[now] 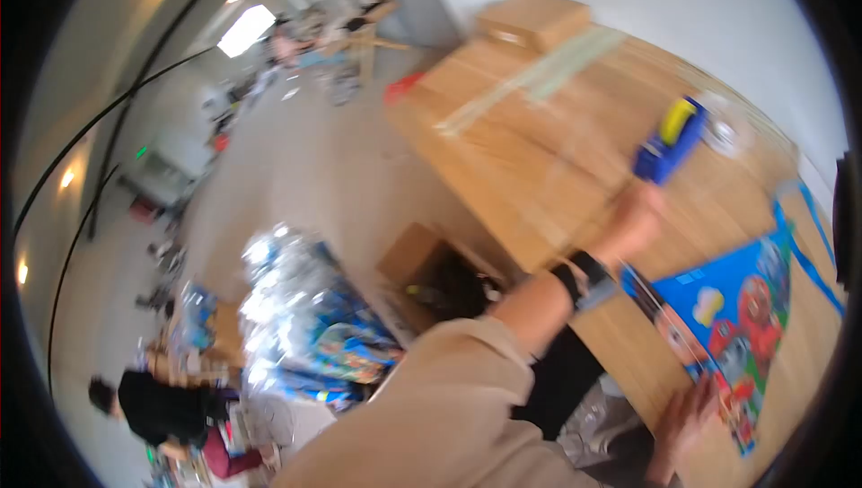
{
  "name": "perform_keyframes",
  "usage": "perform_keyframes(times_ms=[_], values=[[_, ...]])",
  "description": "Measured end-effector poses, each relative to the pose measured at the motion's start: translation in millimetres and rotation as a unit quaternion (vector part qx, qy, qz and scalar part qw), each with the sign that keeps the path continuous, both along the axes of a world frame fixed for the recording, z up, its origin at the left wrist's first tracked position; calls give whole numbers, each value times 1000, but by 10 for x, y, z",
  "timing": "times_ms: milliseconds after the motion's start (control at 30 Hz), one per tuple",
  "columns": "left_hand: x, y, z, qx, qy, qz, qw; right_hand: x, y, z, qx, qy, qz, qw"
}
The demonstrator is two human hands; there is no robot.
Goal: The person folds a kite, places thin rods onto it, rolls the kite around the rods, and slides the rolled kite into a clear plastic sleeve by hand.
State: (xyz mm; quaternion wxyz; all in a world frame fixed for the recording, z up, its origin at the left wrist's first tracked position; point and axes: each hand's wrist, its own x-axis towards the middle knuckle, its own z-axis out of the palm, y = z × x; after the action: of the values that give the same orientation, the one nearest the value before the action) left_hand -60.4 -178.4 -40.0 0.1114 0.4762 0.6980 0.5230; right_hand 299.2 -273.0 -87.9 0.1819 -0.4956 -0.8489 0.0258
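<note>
My left hand [639, 214], with a beige sleeve and a black band at the wrist, grips the handle of a blue and yellow tape dispenser [669, 138] above the wooden table [485, 142]. A roll of clear tape [725, 129] shows at the dispenser's far end. At the lower right, my right hand [687, 416] lies with its fingers spread at the edge of a blue printed bag [709, 304]. Cartoon figures cover the bag, and blue straps [813, 259] trail from it. Motion blurs both hands.
A closed cardboard box [534, 21] stands on the table's far end. Beside the table are an open carton [417, 263] and a heap of shiny plastic-wrapped packages [310, 317]. A person in black [162, 407] is at the lower left.
</note>
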Motion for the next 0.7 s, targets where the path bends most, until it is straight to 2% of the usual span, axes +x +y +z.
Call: perform_keyframes(times_ms=[33,67,133,167,267,333,367,433,467,500,533,567,600,633,667,700], values=[[-218,36,140,-58,6,37,998,-6,-10,15,-3,20,1,1000],[-508,128,149,-59,86,63,993,-72,-32,166,-27,19,-10,999],[-996,308,41,-46,-40,102,993,-146,-22,308,-45,42,-15,998],[-1123,318,154,-29,-112,87,989,-156,-21,307,-46,49,-22,998],[-1123,483,384,-25,-169,90,981,-152,-21,328,-42,43,-35,998],[-1006,542,585,-143,-229,38,962,-155,-3,330,-56,50,-31,997],[-1030,604,549,-143,-229,39,962,-149,-2,329,-55,50,-30,997],[-1137,699,451,-153,-299,-131,933,-148,-7,333,-72,58,-28,995],[-984,661,470,-101,-307,-129,937,-135,-18,333,-80,60,-25,995],[-1068,733,395,-138,-278,-152,938,-151,-27,333,-81,65,-29,994],[-1037,783,278,-109,-325,-130,930,-71,-30,209,-60,36,-17,997],[-1075,748,254,-62,-235,-232,942,-10,-26,46,-56,45,-14,997],[-1020,775,283,-67,-339,-145,927,40,13,-5,-7,12,8,1000],[-1072,846,261,-47,-214,-155,963,49,40,-80,29,-14,9,999],[-1170,963,156,-23,-86,-145,985,-114,31,255,83,-64,66,992],[-926,999,534,-178,-178,32,967,-201,29,356,82,-60,80,992]])
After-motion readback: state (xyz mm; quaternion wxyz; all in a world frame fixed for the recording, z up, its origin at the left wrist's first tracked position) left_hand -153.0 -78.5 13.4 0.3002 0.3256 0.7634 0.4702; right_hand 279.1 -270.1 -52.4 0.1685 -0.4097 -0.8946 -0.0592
